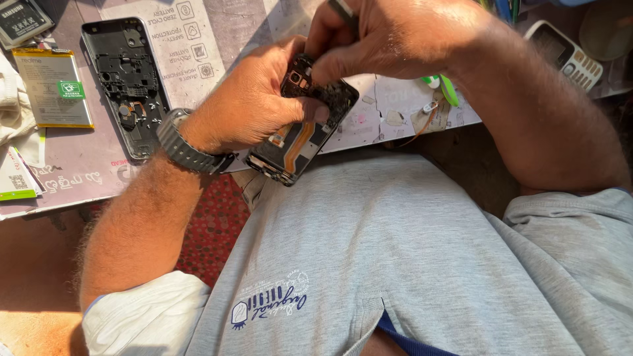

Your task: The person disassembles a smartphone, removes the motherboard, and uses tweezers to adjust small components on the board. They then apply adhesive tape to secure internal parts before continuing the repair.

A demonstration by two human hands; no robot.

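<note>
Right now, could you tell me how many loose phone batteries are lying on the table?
2: a black battery at the table's top-left corner and a yellow battery just below it. Others may be hidden beyond the frame.

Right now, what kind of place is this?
Probably a phone repair bench. The left hand holds an opened black smartphone with an orange ribbon cable, and a flat yellow-edged phone battery lies beside a stripped grey phone back frame.

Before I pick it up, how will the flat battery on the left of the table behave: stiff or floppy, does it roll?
The battery looks like a thin flat slab, so it probably stays stiff and will not roll. Its yellowish wrap looks smooth, so it may slip in the fingers. Lying flat on the table, it could be hard to lift by an edge.
</note>
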